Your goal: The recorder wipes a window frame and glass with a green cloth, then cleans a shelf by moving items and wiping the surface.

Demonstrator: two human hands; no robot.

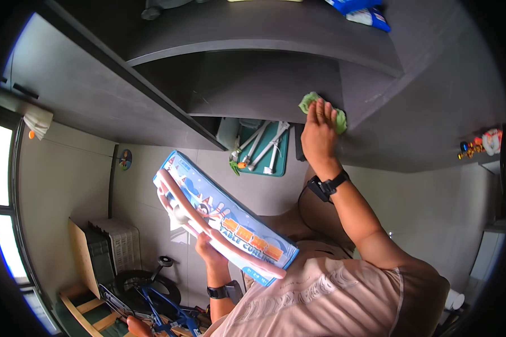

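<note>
My left hand (211, 251) grips the lower long side of a blue game box (240, 223), printed with penguins and skittles. It also steadies a pink curved rod-like thing (189, 207) lying along the box; I cannot tell exactly what that is. The box is tilted in front of my body. Up at the cabinet, my right hand (320, 135) presses a crumpled green cloth (340, 122) against the front right part of a dark grey shelf (253, 94). The cloth is partly hidden under my fingers.
Below the shelf, a green tray (257, 169) holds several white rods. An upper shelf (261, 31) carries blue packets (367, 14). A grey cabinet door (92, 84) stands at left. A blue bicycle (164, 307) and a crate (124, 244) are on the floor at lower left.
</note>
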